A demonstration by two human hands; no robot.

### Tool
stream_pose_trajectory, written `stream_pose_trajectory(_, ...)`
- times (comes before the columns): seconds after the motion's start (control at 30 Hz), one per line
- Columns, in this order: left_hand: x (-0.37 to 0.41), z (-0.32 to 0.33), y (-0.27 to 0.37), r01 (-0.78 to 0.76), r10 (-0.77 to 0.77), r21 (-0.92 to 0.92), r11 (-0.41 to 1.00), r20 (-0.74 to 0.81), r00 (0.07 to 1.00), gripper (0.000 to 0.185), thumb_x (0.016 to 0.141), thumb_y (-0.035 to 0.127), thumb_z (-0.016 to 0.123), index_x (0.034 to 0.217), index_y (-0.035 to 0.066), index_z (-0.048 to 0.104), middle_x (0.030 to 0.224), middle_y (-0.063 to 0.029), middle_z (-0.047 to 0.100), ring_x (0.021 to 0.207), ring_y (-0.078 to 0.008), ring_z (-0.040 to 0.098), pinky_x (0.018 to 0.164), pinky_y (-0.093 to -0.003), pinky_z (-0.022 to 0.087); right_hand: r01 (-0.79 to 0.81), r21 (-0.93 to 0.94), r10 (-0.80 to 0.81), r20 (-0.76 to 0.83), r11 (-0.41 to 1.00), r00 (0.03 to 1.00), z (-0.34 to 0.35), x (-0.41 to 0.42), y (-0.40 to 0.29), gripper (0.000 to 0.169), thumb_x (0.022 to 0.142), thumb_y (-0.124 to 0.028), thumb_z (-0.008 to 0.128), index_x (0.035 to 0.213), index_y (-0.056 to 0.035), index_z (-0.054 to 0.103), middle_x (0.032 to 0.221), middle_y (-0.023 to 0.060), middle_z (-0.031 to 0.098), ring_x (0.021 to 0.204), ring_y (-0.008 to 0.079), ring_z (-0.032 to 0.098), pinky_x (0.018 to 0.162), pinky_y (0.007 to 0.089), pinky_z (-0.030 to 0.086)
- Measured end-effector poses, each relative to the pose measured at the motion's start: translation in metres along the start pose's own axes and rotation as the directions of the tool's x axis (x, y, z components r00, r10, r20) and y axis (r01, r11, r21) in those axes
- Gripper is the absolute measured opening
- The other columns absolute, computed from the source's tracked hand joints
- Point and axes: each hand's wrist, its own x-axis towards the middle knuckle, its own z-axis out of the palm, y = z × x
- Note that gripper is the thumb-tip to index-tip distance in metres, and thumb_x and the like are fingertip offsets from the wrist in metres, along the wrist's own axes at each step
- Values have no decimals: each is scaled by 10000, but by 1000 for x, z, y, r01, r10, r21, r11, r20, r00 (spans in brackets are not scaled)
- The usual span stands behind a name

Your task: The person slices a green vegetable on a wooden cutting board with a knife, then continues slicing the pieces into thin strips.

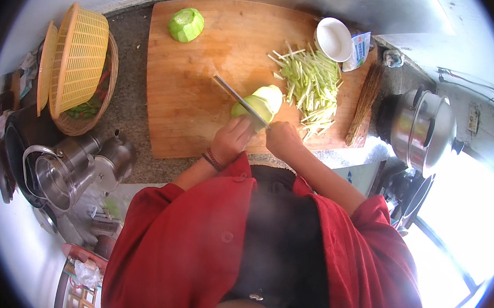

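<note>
My right hand (284, 140) grips the handle of a kitchen knife (240, 98), whose blade points up and to the left. The blade lies over a pale green peeled vegetable (259, 103), part of it cut into slices. My left hand (233, 138) rests on the near end of that vegetable, beside the blade; its fingertips are partly hidden. Both hands are over a large wooden cutting board (181, 106). To the right of the knife lies a heap of thin pale green strips (314, 83). Another peeled green piece (186, 25) sits at the board's far left.
A white bowl (333, 40) of white granules, a plastic packet (357, 51) and a straw brush (364, 104) are on the board's right side. Left of it stand a yellow plastic basket (79, 60) and metal kettles (58, 179). A steel pot (431, 128) is at right.
</note>
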Motion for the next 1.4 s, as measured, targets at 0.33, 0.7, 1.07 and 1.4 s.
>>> stream_pose_trajectory(0.33, 8, -12, 10, 4, -5, 13, 1000, 31, 1000, 321, 715, 30, 691, 1018, -50, 621, 1077, -133, 580, 983, -297, 566, 836, -374, 500, 75, 50, -70, -108, 996, 992, -3, 5, 8, 298, 875, -221, 531, 772, 32, 652, 766, 283, 622, 748, 440, 627, 681, 492, 510)
stream_pose_trajectory(0.7, 5, -9, 8, -5, 5, -29, 1000, -1, 1000, 310, 733, 47, 692, 1026, -31, 626, 1066, -135, 582, 944, -313, 579, 818, -387, 504, 31, 56, -25, -101, 998, 995, -22, -55, 5, 230, 875, -186, 518, 843, -4, 654, 726, 223, 637, 728, 396, 632, 690, 481, 499)
stream_pose_trajectory(1.07, 1, -7, 4, 0, 0, -6, 1000, -7, 1000, 255, 751, 43, 650, 988, -47, 623, 1027, -154, 602, 947, -307, 599, 777, -364, 528, -80, -7, 80, 58, 997, 995, -46, -77, -1, 216, 880, -190, 517, 835, -23, 647, 780, 225, 651, 772, 390, 644, 717, 478, 509)
stream_pose_trajectory(1.4, 0, -5, 3, 5, -5, -19, 1000, -45, 999, 235, 747, 42, 658, 970, -29, 630, 1019, -149, 612, 943, -306, 610, 773, -373, 530, -4, -71, 10, 77, 997, 997, -11, -23, -1, 244, 876, -200, 519, 822, -4, 655, 790, 253, 637, 786, 428, 623, 728, 501, 493)
